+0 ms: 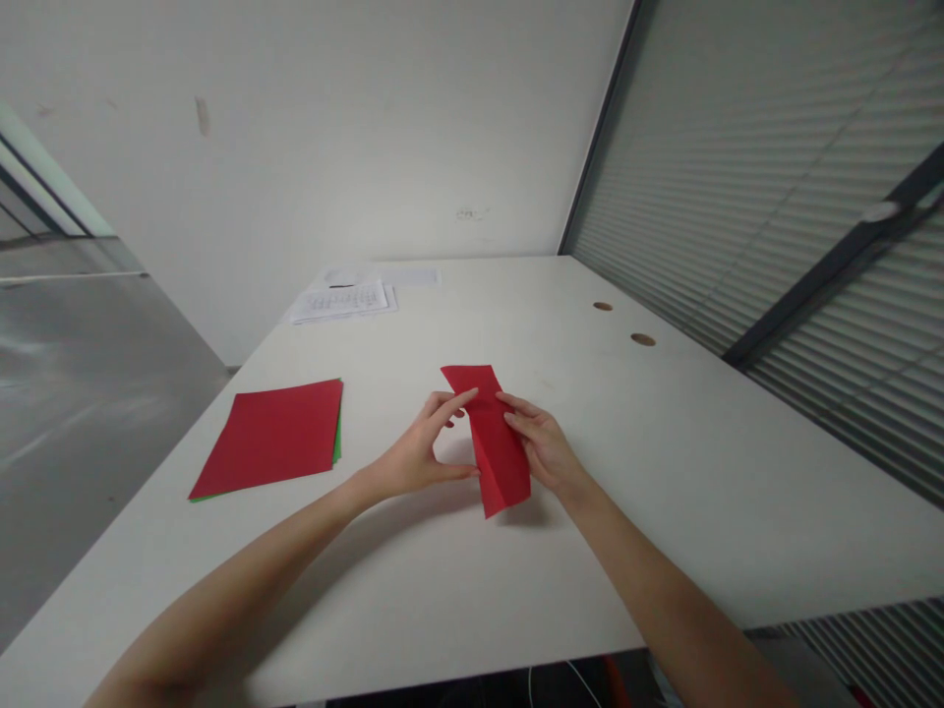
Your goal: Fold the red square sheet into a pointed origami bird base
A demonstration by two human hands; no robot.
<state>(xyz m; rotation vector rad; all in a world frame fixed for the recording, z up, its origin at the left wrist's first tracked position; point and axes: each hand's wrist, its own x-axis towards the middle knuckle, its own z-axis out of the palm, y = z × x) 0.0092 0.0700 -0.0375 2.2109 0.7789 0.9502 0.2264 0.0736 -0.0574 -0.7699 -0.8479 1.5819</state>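
Red paper [501,462], creased lengthwise, held in both hands near the front edge of the tabletop [664,472].
My left hand [413,454] grasps the paper's left long side, index finger on the upper face and thumb lower at the side; my right hand [550,447] grips the right long side. Whether any corner of it touches the tabletop, I cannot tell. Near the left edge lies a red sheet [276,433], a green sheet [337,444] showing beneath; printed pages [339,302] lie toward the far left corner.
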